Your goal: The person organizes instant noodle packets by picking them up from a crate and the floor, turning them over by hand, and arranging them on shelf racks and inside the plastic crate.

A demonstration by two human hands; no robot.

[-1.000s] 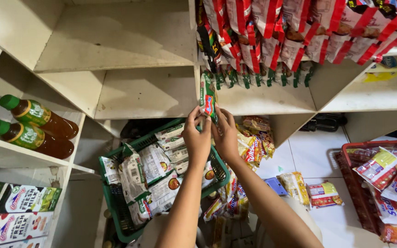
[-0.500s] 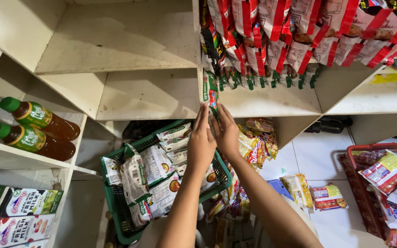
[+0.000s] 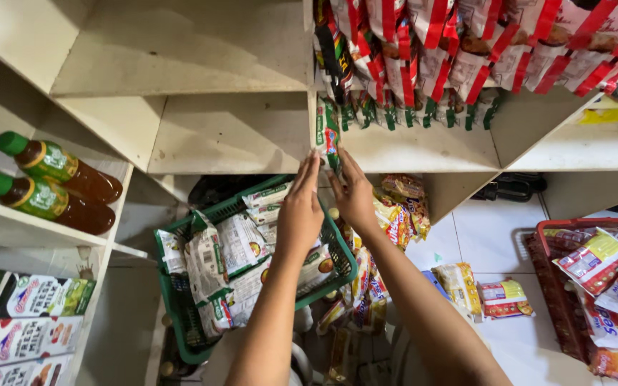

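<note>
Two hands meet at a small green-and-red sachet packet (image 3: pixel 327 136), pressed against the front edge of a cream shelf (image 3: pixel 423 146) at centre frame. The left hand (image 3: pixel 300 211) reaches up with fingers extended, tips touching the packet's lower edge; the right hand (image 3: pixel 354 196) mirrors it just to the right, fingers spread and pinching lightly at the same packet. Neither hand is closed in a fist; both are mostly open, holding only with the fingertips.

Just right of the packet, a row of matching green-tipped sachets (image 3: pixel 423 114) stands along the shelf, with red-and-white snack packs (image 3: pixel 481 43) hanging above. Below the forearms sits a green basket (image 3: pixel 180 300) filled with pale pouches, and farther right a red basket (image 3: pixel 545 286) holds more packets on the white tiled floor (image 3: pixel 481 243). On the far left, two brown bottles with green caps (image 3: pixel 51 186) lie on a side shelf above cartons (image 3: pixel 30 314).

Judged from the grip, the packet is best kept upright and eased in flush beside its neighbours, both fingertips steadying it so the row does not topple.
</note>
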